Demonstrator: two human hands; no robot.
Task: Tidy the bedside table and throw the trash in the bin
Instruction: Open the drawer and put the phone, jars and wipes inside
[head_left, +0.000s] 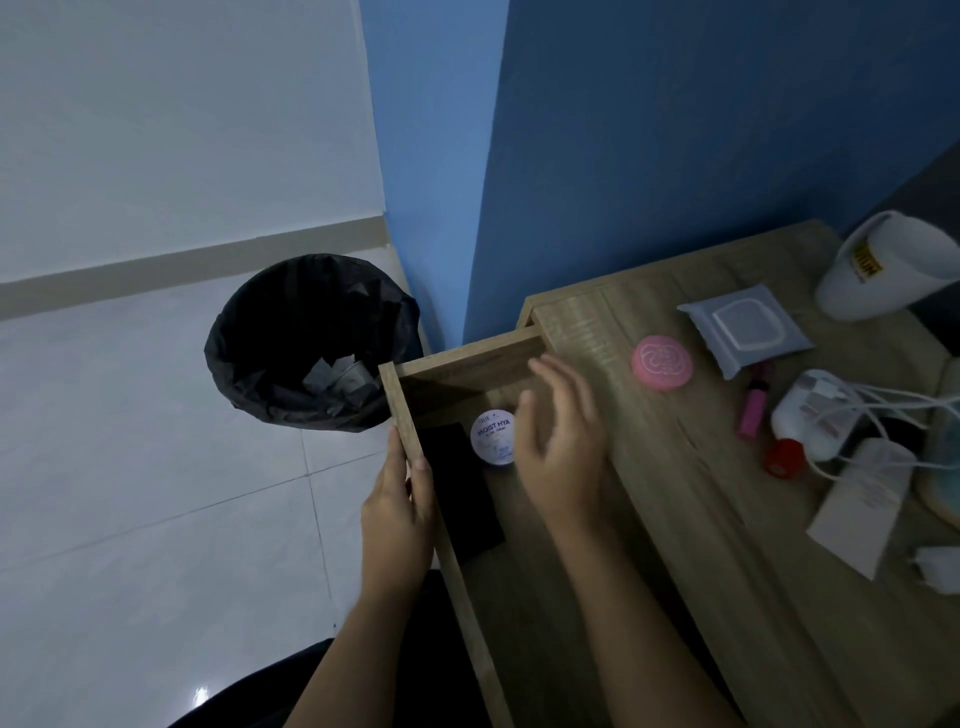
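the left grip clasps the front wall of the open drawer. the right grip hovers over the drawer, fingers slack and released, just beside a round white cream jar and a flat black thing. on the counter sit a pink compact and a wipes pack. beyond, on the floor, the black-lined bin holds scraps.

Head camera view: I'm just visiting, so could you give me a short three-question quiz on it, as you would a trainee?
1. True or false: the white jar lies inside the open drawer.
2. The right hand is: A) gripping the white jar; B) open above the drawer; C) curled into a fist.
3. Which hand grips the drawer's front panel?

Key
1. True
2. B
3. The left hand
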